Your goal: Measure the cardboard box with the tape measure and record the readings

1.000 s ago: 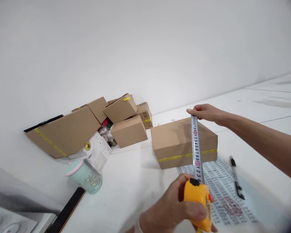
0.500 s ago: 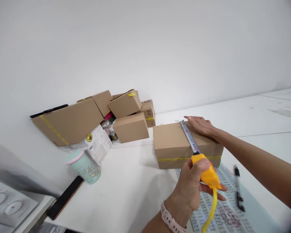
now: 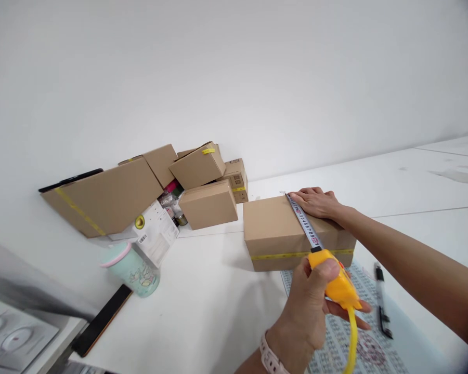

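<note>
My left hand [image 3: 310,296], with a pink band on its wrist, grips a yellow tape measure [image 3: 337,283] that has a yellow strap. Its blade [image 3: 304,222] is pulled out across the top of a closed cardboard box [image 3: 269,221], reaching the far edge. My right hand [image 3: 315,201] lies on the box's far right part, fingers stretched out and fingertips at the blade's far end. Yellow tape [image 3: 276,256] runs along the front of the box. Under its front right corner lies a printed sheet [image 3: 337,332], partly covered by my left hand.
A pen [image 3: 382,301] lies right of the sheet. Several cardboard boxes [image 3: 208,205] are piled against the wall at the left. Before them stand a white printed carton [image 3: 156,234] and a mint green cup [image 3: 134,270]. A long black item [image 3: 103,319] lies by the table's left edge.
My right hand has slid left along the box's far edge to the end of the tape blade. My left hand has moved slightly right and down with the tape measure. The view has shifted a little.
</note>
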Motion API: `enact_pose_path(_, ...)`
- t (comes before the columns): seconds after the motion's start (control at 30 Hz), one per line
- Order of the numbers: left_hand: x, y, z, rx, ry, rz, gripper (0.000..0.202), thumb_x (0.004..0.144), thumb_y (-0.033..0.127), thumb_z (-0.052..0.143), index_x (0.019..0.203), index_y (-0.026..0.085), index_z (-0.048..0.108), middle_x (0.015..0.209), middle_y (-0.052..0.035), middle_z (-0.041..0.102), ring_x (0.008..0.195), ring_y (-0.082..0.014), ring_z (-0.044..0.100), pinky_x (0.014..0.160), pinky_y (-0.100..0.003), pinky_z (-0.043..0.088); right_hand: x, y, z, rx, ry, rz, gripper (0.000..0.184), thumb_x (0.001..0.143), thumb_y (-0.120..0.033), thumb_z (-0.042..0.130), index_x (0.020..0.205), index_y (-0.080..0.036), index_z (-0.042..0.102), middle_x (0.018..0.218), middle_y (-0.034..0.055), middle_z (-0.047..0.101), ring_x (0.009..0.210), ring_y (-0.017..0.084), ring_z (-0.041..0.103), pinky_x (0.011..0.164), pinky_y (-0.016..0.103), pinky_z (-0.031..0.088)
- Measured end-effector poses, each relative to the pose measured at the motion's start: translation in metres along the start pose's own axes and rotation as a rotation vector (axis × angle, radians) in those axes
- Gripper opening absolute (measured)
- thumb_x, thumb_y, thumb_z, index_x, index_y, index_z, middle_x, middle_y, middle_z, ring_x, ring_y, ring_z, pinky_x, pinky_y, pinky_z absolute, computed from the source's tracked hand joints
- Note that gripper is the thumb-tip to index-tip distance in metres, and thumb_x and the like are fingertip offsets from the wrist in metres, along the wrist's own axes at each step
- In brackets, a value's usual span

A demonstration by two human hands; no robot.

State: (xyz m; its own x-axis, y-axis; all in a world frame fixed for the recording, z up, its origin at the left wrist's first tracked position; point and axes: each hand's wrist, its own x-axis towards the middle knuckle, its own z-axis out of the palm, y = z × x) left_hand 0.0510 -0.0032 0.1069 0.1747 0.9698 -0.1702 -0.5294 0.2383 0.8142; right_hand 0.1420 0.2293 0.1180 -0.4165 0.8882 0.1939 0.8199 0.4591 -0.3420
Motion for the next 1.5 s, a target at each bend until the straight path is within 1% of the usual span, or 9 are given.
enact_pose_path(0.37, 0.0, -0.004, -0.001, 0.031, -0.003, 0.008, 0.07, 0.052, 0.064, 0.079, 0.098, 0.016, 0.056, 0.093, -0.0055, 0.057, 0.057, -0.0183, 0.067, 0.039, -0.024, 0.052, 0.002, 0.002, 0.001, 0.049, 0.044, -0.001, 0.058, 0.095, -0.059, 0.019, 0.13, -0.037, 0.06, 0.139, 0.0101, 0.057, 0.129, 0.039, 0.044, 0.1, 0.07, 0.031)
enact_pose_path(0.5, -0.027, 0.001, -0.017, 0.157, 0.0, 0.1, 0.067, 0.059, 0.056, 0.082, 0.108, 0.02, 0.055, 0.101, -0.007, 0.059, 0.064, -0.0179, 0.067, 0.044, -0.023, 0.052, -0.017, 0.012, -0.017, 0.479, 0.398, 0.106, 0.051, 0.097, -0.052, 0.028, 0.133, -0.031, 0.056, 0.144, 0.008, 0.053, 0.132, 0.03, 0.045, 0.112, 0.052, 0.031)
enact_pose_path(0.6, -0.051, 0.007, -0.05, 0.315, 0.159, 0.304, 0.08, 0.06, 0.047, 0.085, 0.126, 0.026, 0.046, 0.104, -0.0072, 0.061, 0.076, -0.0207, 0.067, 0.056, -0.027, 0.056, -0.051, 0.032, -0.024, 0.692, 0.562, 0.268, 0.051, 0.097, -0.049, 0.03, 0.132, -0.021, 0.056, 0.131, 0.0147, 0.062, 0.121, 0.027, 0.056, 0.105, 0.041, 0.042)
enact_pose_path(0.7, -0.058, 0.014, -0.089, 0.447, 0.383, 0.433, 0.08, 0.066, 0.048, 0.083, 0.13, 0.027, 0.04, 0.106, -0.007, 0.06, 0.085, -0.0228, 0.067, 0.065, -0.03, 0.057, -0.091, 0.051, -0.015, 0.789, 0.394, 0.401, 0.059, 0.097, -0.055, 0.027, 0.134, -0.019, 0.056, 0.128, 0.0182, 0.063, 0.115, 0.03, 0.061, 0.097, 0.042, 0.049)
enact_pose_path(0.83, -0.044, 0.026, -0.117, 0.453, 0.4, 0.383, 0.066, 0.07, 0.054, 0.076, 0.12, 0.022, 0.046, 0.099, -0.0043, 0.057, 0.076, -0.0226, 0.069, 0.058, -0.03, 0.055, -0.127, 0.052, -0.002, 0.928, 0.028, 0.338, 0.065, 0.094, -0.067, 0.024, 0.149, -0.036, 0.039, 0.14, 0.0085, 0.058, 0.126, 0.03, 0.055, 0.101, 0.043, 0.048)
enact_pose_path(0.93, -0.037, 0.042, -0.115, 0.441, 0.307, 0.383, 0.066, 0.068, 0.053, 0.077, 0.118, 0.02, 0.049, 0.098, -0.0049, 0.058, 0.072, -0.0221, 0.069, 0.054, -0.028, 0.053, -0.131, 0.037, -0.015, 0.831, 0.037, 0.22, 0.061, 0.091, -0.071, 0.031, 0.14, -0.04, 0.049, 0.143, 0.0031, 0.055, 0.128, 0.031, 0.052, 0.093, 0.042, 0.054)
enact_pose_path(1.17, -0.037, 0.088, -0.088, 0.461, 0.172, 0.515, 0.06, 0.07, 0.052, 0.073, 0.118, 0.02, 0.055, 0.133, -0.0128, 0.054, 0.072, -0.0192, 0.068, 0.049, -0.026, 0.051, -0.106, 0.017, -0.07, 0.269, 0.188, 0.345, 0.053, 0.086, -0.074, 0.037, 0.116, -0.034, 0.057, 0.107, 0.0066, 0.071, 0.089, 0.032, 0.065, 0.072, 0.045, 0.049)
enact_pose_path(1.33, -0.021, 0.101, -0.081, 0.479, 0.163, 0.495, 0.058, 0.073, 0.052, 0.072, 0.117, 0.018, 0.055, 0.109, -0.0082, 0.06, 0.068, -0.0172, 0.066, 0.05, -0.026, 0.052, -0.079, 0.015, -0.064, 0.067, 0.245, 0.366, 0.057, 0.091, -0.069, 0.024, 0.107, -0.026, 0.058, 0.102, 0.0139, 0.068, 0.093, 0.035, 0.062, 0.076, 0.049, 0.047)
enact_pose_path(1.5, -0.033, 0.085, -0.058, 0.504, 0.192, 0.576, 0.067, 0.067, 0.052, 0.08, 0.119, 0.023, 0.049, 0.105, -0.0055, 0.059, 0.068, -0.0157, 0.063, 0.051, -0.024, 0.052, -0.049, 0.004, -0.054, 0.033, 0.359, 0.057, 0.039, 0.095, -0.048, 0.031, 0.089, -0.023, 0.061, 0.108, 0.0139, 0.066, 0.11, 0.033, 0.053, 0.086, 0.045, 0.045)
